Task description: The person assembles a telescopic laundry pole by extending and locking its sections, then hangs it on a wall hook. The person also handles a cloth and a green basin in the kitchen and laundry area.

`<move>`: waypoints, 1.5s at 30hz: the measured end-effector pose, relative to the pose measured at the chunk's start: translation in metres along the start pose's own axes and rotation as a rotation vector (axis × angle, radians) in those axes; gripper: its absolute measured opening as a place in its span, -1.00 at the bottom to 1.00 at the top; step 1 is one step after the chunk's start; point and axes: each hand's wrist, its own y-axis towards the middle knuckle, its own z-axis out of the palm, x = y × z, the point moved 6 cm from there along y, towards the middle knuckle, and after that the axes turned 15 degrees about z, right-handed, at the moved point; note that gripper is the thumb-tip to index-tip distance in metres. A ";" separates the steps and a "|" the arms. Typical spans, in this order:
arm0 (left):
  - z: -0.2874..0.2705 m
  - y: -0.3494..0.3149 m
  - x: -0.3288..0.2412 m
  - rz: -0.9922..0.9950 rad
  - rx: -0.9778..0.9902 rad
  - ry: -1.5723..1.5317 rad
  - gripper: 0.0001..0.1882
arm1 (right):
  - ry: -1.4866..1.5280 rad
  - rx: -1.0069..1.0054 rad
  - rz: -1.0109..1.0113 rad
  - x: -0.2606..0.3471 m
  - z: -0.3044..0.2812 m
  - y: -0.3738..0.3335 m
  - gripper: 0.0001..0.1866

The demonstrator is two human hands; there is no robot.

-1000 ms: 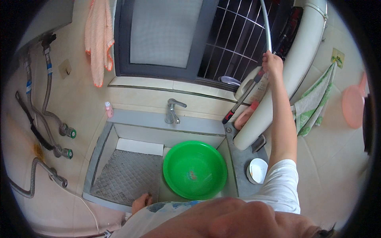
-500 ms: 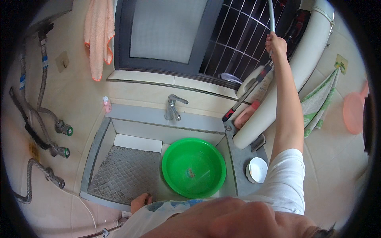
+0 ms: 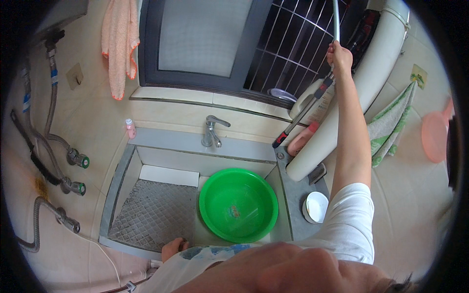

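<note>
My right hand (image 3: 340, 58), its arm stretched far out toward the window, has its fingers wrapped round a long pale metal pole (image 3: 336, 24). Below that hand, a pole section with a dark and red end grip (image 3: 297, 121) leans over the counter's back corner; I cannot tell whether it belongs to the same pole. My left hand (image 3: 173, 248) is low at the front edge of the sink (image 3: 139, 251), beside the grey ridged washboard surface (image 3: 154, 215). Its fingers are curled, and what they hold, if anything, is hidden. A green basin (image 3: 239, 205) sits in the sink to its right.
A faucet (image 3: 211, 132) stands behind the basin. A thick white pipe (image 3: 361, 93) slants down at the right, near bottles (image 3: 303, 139) and a white bowl (image 3: 316, 207). The dark-framed window (image 3: 195, 44) has bars. Towels (image 3: 119, 49) and hoses (image 3: 51, 97) hang on the walls.
The view has shifted very slightly. My right hand keeps its grip on the pole, and my left hand stays at the sink's front edge.
</note>
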 end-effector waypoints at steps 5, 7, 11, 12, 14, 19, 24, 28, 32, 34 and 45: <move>0.004 -0.003 0.007 -0.006 -0.006 -0.008 -0.80 | -0.078 -0.031 -0.029 0.019 -0.002 0.016 -0.69; 0.009 -0.005 0.014 -0.038 -0.006 -0.082 -0.81 | -0.084 -0.038 -0.050 0.025 0.001 0.023 -0.68; 0.014 -0.006 0.022 -0.028 -0.016 -0.091 -0.82 | -0.106 -0.048 -0.069 0.023 0.003 0.026 -0.69; 0.015 -0.007 0.023 -0.026 -0.012 -0.085 -0.82 | -0.084 -0.031 -0.068 0.019 0.003 0.024 -0.69; 0.014 -0.006 0.021 -0.014 -0.016 -0.083 -0.82 | -0.066 -0.038 -0.055 0.007 0.003 0.018 -0.69; 0.004 -0.003 0.008 -0.044 -0.015 -0.040 -0.82 | 0.097 0.059 -0.004 -0.027 -0.001 -0.010 -0.73; -0.005 0.003 -0.009 0.021 -0.072 0.011 -0.82 | 0.150 0.077 0.030 -0.058 -0.020 -0.052 -0.73; -0.005 0.003 -0.012 0.045 -0.042 0.081 -0.81 | 0.243 0.115 0.077 -0.085 -0.041 -0.099 -0.70; -0.003 0.003 -0.010 0.023 -0.067 0.029 -0.80 | 0.259 0.117 0.134 -0.109 -0.060 -0.155 -0.71; -0.003 0.003 -0.012 0.051 -0.071 0.019 -0.79 | 0.262 0.151 0.165 -0.117 -0.067 -0.183 -0.70; -0.009 0.001 -0.017 0.094 -0.054 -0.076 -0.79 | 0.142 0.015 0.234 -0.155 -0.098 -0.308 -0.66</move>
